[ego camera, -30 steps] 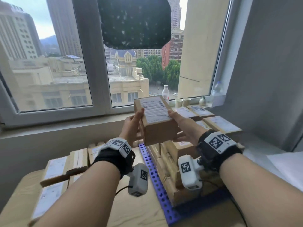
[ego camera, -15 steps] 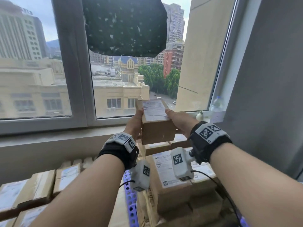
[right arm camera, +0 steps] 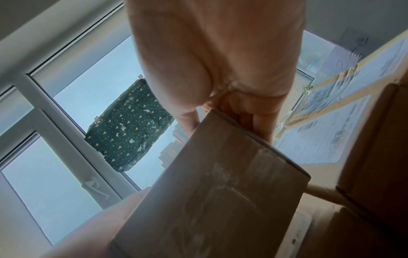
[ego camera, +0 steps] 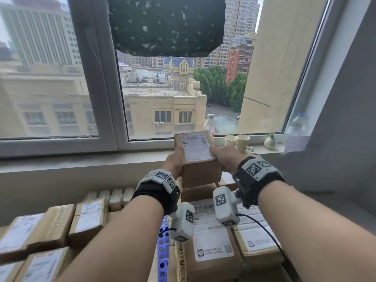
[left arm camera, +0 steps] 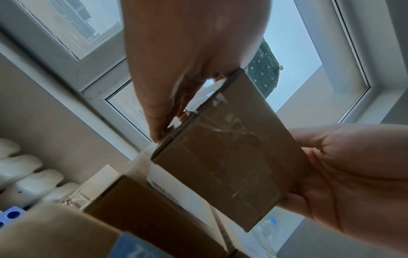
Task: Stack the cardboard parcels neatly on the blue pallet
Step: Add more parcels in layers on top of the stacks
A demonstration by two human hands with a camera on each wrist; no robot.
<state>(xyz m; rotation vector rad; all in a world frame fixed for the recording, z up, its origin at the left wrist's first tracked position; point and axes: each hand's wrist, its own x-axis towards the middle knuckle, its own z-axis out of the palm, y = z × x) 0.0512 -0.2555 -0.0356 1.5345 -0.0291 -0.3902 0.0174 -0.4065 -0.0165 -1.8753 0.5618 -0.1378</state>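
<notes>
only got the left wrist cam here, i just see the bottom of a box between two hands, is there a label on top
Observer: Yes. In the head view a white shipping label covers the top of the parcel.

Operator: what's straight under it

Observer: More labelled parcels, stacked over the blue pallet; the held one is above them, not set down.

Operator: right hand grip ok

Observer: The right hand has its thumb on the label edge and fingers down the side; the left hand grips the opposite side.
</notes>
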